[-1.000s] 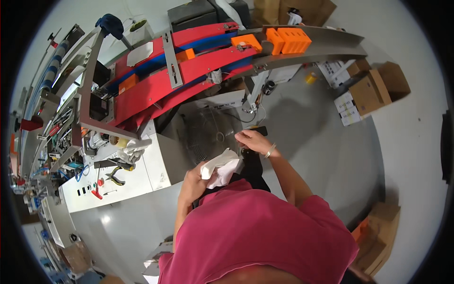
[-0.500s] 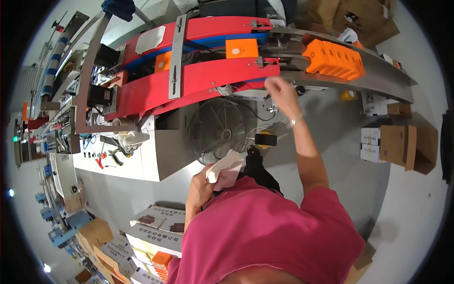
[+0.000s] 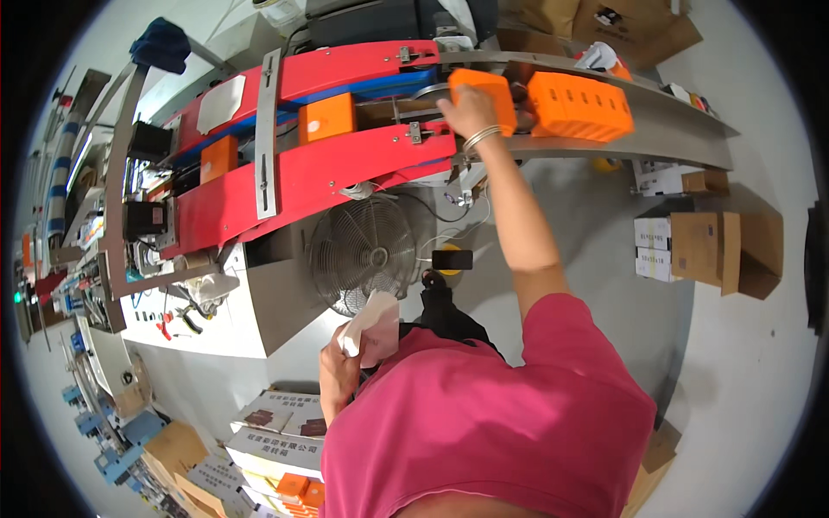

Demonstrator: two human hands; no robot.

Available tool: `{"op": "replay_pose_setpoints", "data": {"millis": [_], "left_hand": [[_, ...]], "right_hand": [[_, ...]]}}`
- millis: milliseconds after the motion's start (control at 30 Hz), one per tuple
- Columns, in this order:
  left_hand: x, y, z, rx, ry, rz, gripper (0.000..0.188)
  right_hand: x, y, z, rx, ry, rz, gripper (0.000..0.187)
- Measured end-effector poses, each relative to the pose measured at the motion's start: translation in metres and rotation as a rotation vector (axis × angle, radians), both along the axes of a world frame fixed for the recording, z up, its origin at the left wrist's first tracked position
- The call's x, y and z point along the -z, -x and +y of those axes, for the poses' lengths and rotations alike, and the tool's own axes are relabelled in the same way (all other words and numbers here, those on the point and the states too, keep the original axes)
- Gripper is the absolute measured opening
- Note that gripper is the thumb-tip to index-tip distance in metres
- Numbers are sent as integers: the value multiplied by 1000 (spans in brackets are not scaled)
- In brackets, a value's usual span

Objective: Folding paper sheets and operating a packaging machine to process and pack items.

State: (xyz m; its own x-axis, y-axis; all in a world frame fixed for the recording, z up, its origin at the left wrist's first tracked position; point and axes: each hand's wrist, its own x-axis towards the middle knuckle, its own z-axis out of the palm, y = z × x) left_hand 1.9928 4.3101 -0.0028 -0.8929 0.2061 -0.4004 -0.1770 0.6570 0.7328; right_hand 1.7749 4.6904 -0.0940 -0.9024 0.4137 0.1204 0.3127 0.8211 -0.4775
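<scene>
My right hand [image 3: 471, 113] is at the outlet end of the conveyor, closed on an orange box [image 3: 492, 91]. Its fingers lie along the box's left side, and part of the grip is hidden. Just right of it, several orange boxes [image 3: 580, 106] stand packed in a row on the metal chute [image 3: 682, 129]. Low in front of my body, my left hand [image 3: 339, 367] grips white paper sheets [image 3: 373, 328]. Between the red conveyor guards [image 3: 319, 177] ride two more orange boxes, a nearer one [image 3: 326, 118] and another [image 3: 218, 159] farther left.
A floor fan [image 3: 363, 255] stands beneath the conveyor, beside a white cabinet [image 3: 259, 302] with hand tools on top. A phone [image 3: 452, 260] lies near my foot. Cartons [image 3: 276, 449] are stacked at lower left; an open cardboard box [image 3: 747, 255] stands at right.
My right hand has reached forward and left from beside the conveyor's end onto an orange box. The boxes have travelled right, and another appears at left. My left hand still holds the paper.
</scene>
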Motion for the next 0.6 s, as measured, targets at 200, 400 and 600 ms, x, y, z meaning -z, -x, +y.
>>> {"op": "replay_pose_setpoints", "data": {"millis": [200,400,600], "left_hand": [[4,-1,5,24,34,-29,28],[1,9,11,53,61,-27,28],[2,9,10,-41,74,-71,27]], "right_hand": [[6,16,13,50,-215,-54,67],[14,73,9,-92,138,-311,78],[-14,69,-27,-67,-128,-328,57]]}}
